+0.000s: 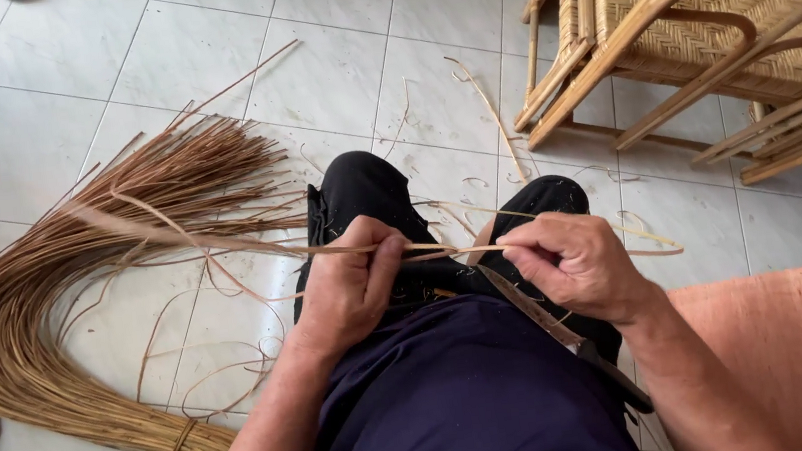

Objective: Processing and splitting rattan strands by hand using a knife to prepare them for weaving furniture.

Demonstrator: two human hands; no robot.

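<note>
Down below lies a floor of big pale square tiles (198, 37), with lots of bare room at the top left. On the left side of it rests a big brown bundle of long thin cane strands (47, 296), tied with a band near its thick end and fanned out at the other end. At the top right stand woven cane chairs with bent wooden arms (699, 10). At the bottom right is a flat orange-pink cushion (798, 351), just beside the person's right arm. The person sits with dark trousers (461, 400) over the lap and knees. Little cane scraps (494, 114) lie on the tiles past the knees.

The left hand (348, 287) is curled closed, pinching one long thin pale cane strip (252, 244) between thumb and fingers. The right hand (576, 261) is closed too, gripping the same strip and a long dark knife (542, 315) that lies slanted across the lap. The strip stretches over the knees, from the bundle side to past the right hand.
</note>
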